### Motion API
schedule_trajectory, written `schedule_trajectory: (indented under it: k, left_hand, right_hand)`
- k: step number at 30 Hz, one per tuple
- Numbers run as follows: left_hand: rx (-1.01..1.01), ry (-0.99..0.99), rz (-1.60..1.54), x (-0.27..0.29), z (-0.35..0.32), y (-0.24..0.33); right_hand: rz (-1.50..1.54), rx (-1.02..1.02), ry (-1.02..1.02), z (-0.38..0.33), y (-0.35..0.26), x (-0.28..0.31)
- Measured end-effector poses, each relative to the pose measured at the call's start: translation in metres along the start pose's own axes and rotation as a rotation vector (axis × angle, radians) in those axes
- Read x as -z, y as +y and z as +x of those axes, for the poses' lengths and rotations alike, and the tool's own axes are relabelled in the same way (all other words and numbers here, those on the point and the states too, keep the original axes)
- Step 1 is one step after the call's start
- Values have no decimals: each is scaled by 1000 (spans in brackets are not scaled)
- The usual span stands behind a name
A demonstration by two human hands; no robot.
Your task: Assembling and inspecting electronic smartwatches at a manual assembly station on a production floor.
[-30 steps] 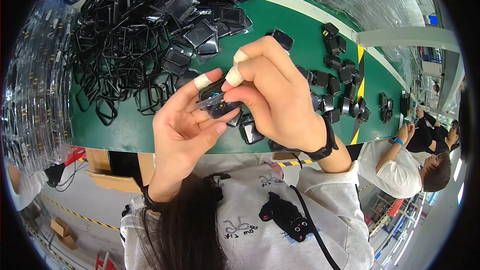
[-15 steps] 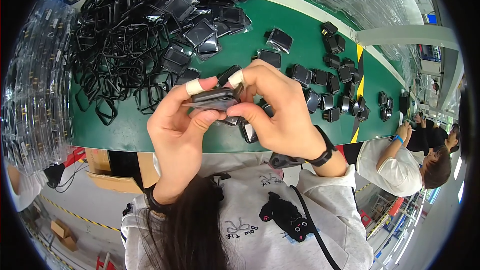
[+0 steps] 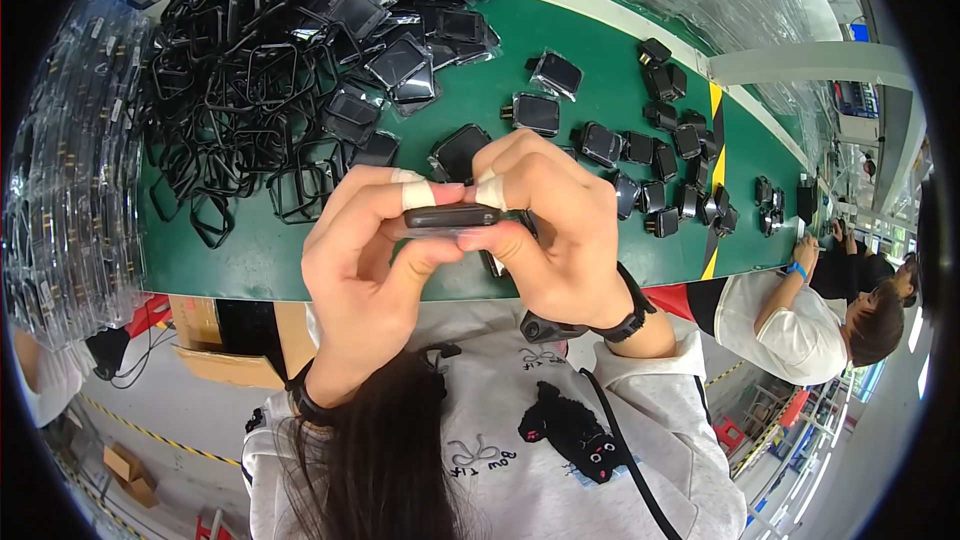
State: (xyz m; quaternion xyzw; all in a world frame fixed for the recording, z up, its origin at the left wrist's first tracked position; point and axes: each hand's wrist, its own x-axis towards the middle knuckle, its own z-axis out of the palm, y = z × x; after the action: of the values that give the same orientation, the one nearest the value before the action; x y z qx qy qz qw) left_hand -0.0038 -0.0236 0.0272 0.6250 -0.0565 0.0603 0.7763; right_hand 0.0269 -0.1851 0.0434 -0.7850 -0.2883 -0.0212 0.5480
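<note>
Green work table (image 3: 600, 50) at a factory line, that's what I'm looking down at here. Closest to me, both hands are up in front of the chest, over the near edge of the table. The left hand (image 3: 365, 260) and right hand (image 3: 560, 235) are both pinched shut on the same small black rectangular part (image 3: 450, 217), held flat and edge-on between thumbs and forefingers. Both forefingers have pale tape (image 3: 418, 194) wrapped near the tips. There's a black wristband (image 3: 625, 320) on the right wrist.

Just past the hands on the table there's a scatter of small black modules (image 3: 660, 155) spread out to the right, a few of them in clear bags. Further back on the left sits a big tangled heap of black square frames (image 3: 250, 80). Stacks of clear plastic bags (image 3: 70, 170) line the far left edge. Off to the right, another person in a white shirt (image 3: 780, 325) is working at the same table.
</note>
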Motion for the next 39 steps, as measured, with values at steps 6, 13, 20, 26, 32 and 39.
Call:
schedule_trajectory:
  k: [6, 13, 20, 26, 32, 39]
  left_hand:
    - [-6, -3, 128, 3, -2, 0]
    - [-97, 96, 316, -8, 2, 2]
    - [-425, 3, 658, -20, 2, 7]
    - [-371, -48, 569, -42, 4, -6]
    - [147, -233, 178, -79, 6, -33]
    - [-17, -245, 629, -100, 17, -50]
  right_hand:
    - [237, -115, 22, -9, 10, -5]
    - [39, -153, 45, -9, -7, 0]
    - [-314, 99, 210, -13, -13, -9]
    - [-377, 39, 276, -29, -10, 6]
    - [-460, -269, 214, -48, 7, 76]
    - [-878, -367, 68, -55, 41, 119]
